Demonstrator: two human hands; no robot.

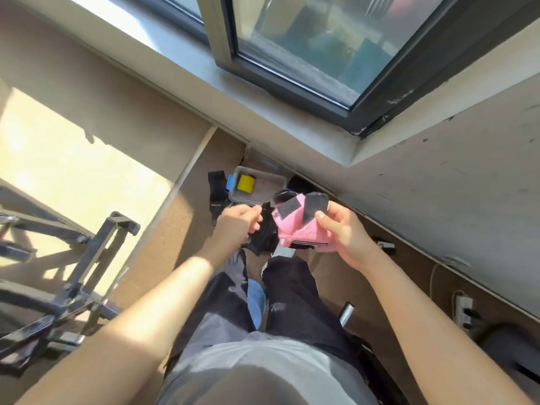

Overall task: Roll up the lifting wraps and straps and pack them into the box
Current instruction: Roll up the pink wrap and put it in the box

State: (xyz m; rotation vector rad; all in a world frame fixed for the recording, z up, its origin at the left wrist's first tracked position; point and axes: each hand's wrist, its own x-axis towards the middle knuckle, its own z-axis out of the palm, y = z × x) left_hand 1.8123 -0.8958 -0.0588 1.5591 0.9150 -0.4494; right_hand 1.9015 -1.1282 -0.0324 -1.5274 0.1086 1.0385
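Note:
My right hand (pixel 346 235) grips a rolled pink lifting wrap (pixel 295 226) with black velcro patches, thumb pressed on the black flap at its top. My left hand (pixel 238 226) is just left of the roll, fingers curled, pinching a thin black loop that runs toward the wrap. A dark strap (pixel 263 238) hangs between the hands. On the floor beyond stands a clear plastic box (pixel 260 187) holding a yellow roll (pixel 246 183) and a blue piece. Another black strap (pixel 217 190) lies on the floor left of the box.
A window sill and wall run behind the box. A dark metal frame (pixel 76 276) stands at the left. At the right are a power strip (pixel 463 309) with a cable and a small black object (pixel 385 246) on the floor. My legs are below the hands.

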